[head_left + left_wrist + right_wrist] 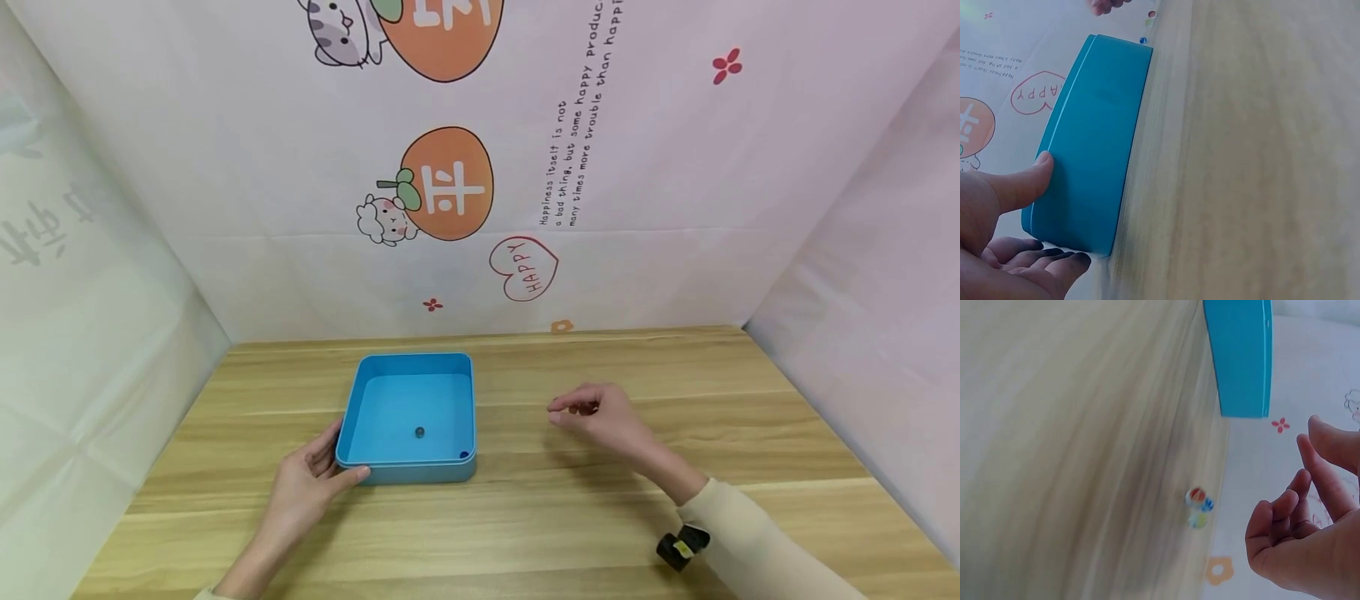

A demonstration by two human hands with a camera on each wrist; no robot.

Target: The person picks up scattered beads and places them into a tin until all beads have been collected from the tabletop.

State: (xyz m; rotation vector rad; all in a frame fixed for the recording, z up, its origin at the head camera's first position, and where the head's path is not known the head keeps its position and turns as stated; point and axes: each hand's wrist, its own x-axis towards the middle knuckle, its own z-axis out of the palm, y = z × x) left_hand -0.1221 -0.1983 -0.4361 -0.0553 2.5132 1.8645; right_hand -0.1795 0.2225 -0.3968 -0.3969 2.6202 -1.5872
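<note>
A shallow blue square box [405, 473] stands on the table, its top uncovered. Inside lie a small greyish marble [419, 432] and a dark blue bead-like piece [463, 455] near the front right corner. My left hand [300, 487] grips the box's near left corner, the thumb on the front wall and the fingers at the left side. Right of the box, my right hand [603, 417] hovers over the table, thumb and forefinger tips near each other with nothing seen between them. Close to it in the right wrist view are a red-and-white marble [1196, 496], a blue one [1207, 504] and a yellow-green one [1197, 519].
The wood-grain table [525, 533] meets a white printed backdrop [637, 275] at its far edge, with cloth walls on the left and right. A black device with a yellow mark [683, 547] is at the right wrist.
</note>
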